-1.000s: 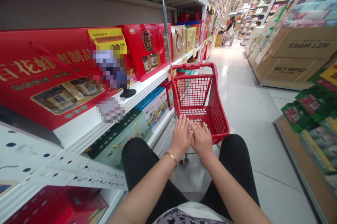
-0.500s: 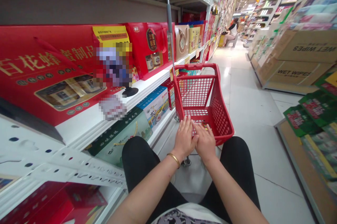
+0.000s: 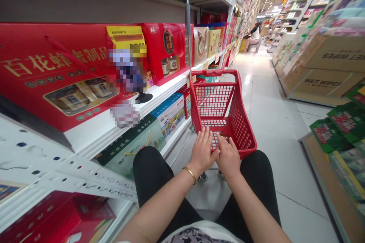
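My left hand (image 3: 202, 152) is held out with the fingers straight and nothing in it; a gold bangle circles the wrist. Beside it my right hand (image 3: 228, 156) is also empty, fingers extended, its thumb side close to the left thumb. Both hands hover over the near rim of a red plastic shopping basket cart (image 3: 242, 129); whether they touch the rim I cannot tell. The basket has a grid back and side holes, with small wheels below. It stands between my knees, and a thin metal pole (image 3: 187, 18) rises along its left side.
Shelves on the left hold a large red honey gift box (image 3: 28, 56), another red box (image 3: 164, 54) and lower cartons (image 3: 137, 144). A phone-like item on a black stand (image 3: 144, 97) is pixelated. At right are wet wipes cartons (image 3: 322, 83) and green packs (image 3: 327, 134). A seated person (image 3: 254, 35) is far down the aisle.
My hands have separated slightly at the fingertips, the right one shifting a little rightward. The whole view has shifted slightly, so the shelves and cart appear a bit further right.
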`<state>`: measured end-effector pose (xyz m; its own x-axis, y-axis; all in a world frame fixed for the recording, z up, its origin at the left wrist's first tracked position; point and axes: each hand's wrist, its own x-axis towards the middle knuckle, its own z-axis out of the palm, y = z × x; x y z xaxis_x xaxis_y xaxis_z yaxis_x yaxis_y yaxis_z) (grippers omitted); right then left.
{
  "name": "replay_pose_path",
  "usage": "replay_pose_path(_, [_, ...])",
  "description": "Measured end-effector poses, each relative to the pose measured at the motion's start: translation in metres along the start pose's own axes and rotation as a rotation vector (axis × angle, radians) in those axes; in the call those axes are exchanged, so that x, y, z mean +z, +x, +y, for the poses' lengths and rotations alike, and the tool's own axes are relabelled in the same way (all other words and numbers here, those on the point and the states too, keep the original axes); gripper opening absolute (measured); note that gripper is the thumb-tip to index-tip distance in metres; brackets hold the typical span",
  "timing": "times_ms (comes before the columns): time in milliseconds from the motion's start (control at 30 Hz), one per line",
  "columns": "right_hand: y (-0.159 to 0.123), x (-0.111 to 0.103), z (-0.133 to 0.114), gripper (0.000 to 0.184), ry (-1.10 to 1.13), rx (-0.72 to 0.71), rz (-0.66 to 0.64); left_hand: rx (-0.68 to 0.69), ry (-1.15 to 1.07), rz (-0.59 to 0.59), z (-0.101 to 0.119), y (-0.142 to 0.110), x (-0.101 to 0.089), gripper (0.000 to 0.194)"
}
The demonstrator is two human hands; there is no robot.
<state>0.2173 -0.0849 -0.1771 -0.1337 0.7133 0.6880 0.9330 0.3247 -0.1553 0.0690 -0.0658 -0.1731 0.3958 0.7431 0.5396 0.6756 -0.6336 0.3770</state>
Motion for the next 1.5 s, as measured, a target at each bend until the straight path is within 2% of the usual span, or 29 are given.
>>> replay_pose_path(100, [0.005,0.005,-0.015,0.055,0.028,-0.043,-0.048,0.011,-0.006,-0.007,-0.004,-0.001,-0.005,0.077])
replay_pose_path(167, [0.005,0.003,-0.014,0.057,0.028,-0.061,-0.064,0.031,-0.002,-0.016,-0.007,-0.001,-0.008,0.077])
replay_pose_path(233, [0.002,-0.003,-0.004,0.056,0.006,-0.051,-0.06,0.041,0.007,-0.02,-0.008,-0.001,-0.009,0.077])
replay_pose_path(367, [-0.004,-0.015,0.023,0.051,-0.069,0.062,-0.011,0.044,0.02,-0.027,-0.004,-0.001,-0.005,0.076])
replay_pose_path(433, [-0.005,-0.014,0.026,0.05,-0.076,0.094,0.005,0.037,0.018,-0.022,-0.001,-0.001,-0.001,0.076])
replay_pose_path(567, [0.001,-0.001,0.001,0.05,0.002,0.018,-0.036,0.023,0.001,0.007,-0.001,-0.002,-0.001,0.073])
replay_pose_path(700, [0.006,0.002,-0.02,0.052,0.078,-0.08,-0.054,0.042,0.007,0.013,-0.009,-0.004,-0.011,0.059])
replay_pose_path(767, [0.004,-0.005,-0.012,0.052,0.068,-0.082,-0.049,0.048,0.017,0.019,-0.014,-0.006,-0.017,0.049])
replay_pose_path(833, [-0.001,-0.016,0.006,0.052,0.038,-0.058,-0.031,0.044,0.018,0.03,-0.016,-0.008,-0.021,0.042])
replay_pose_path(933, [-0.01,-0.028,0.034,0.05,-0.014,0.009,0.035,0.021,0.0,0.043,-0.017,-0.011,-0.024,0.037])
replay_pose_path(1000, [-0.012,-0.03,0.039,0.049,-0.021,0.045,0.065,-0.002,-0.014,0.052,-0.018,-0.013,-0.025,0.036])
replay_pose_path(1100, [-0.009,-0.024,0.018,0.051,0.013,0.024,0.027,-0.039,-0.021,0.081,-0.02,-0.014,-0.025,0.036])
replay_pose_path(1200, [-0.003,-0.017,-0.013,0.055,0.063,-0.085,-0.063,-0.041,-0.016,0.13,-0.028,-0.016,-0.028,0.036])
replay_pose_path(1267, [-0.001,-0.015,-0.023,0.057,0.083,-0.145,-0.111,-0.014,-0.023,0.142,-0.034,-0.018,-0.032,0.037])
replay_pose_path(1333, [-0.004,-0.019,-0.018,0.058,0.088,-0.171,-0.128,0.014,-0.038,0.134,-0.041,-0.021,-0.035,0.039])
replay_pose_path(1500, [-0.017,-0.033,0.024,0.056,0.093,-0.157,-0.04,0.02,-0.074,0.134,-0.053,-0.025,-0.043,0.042])
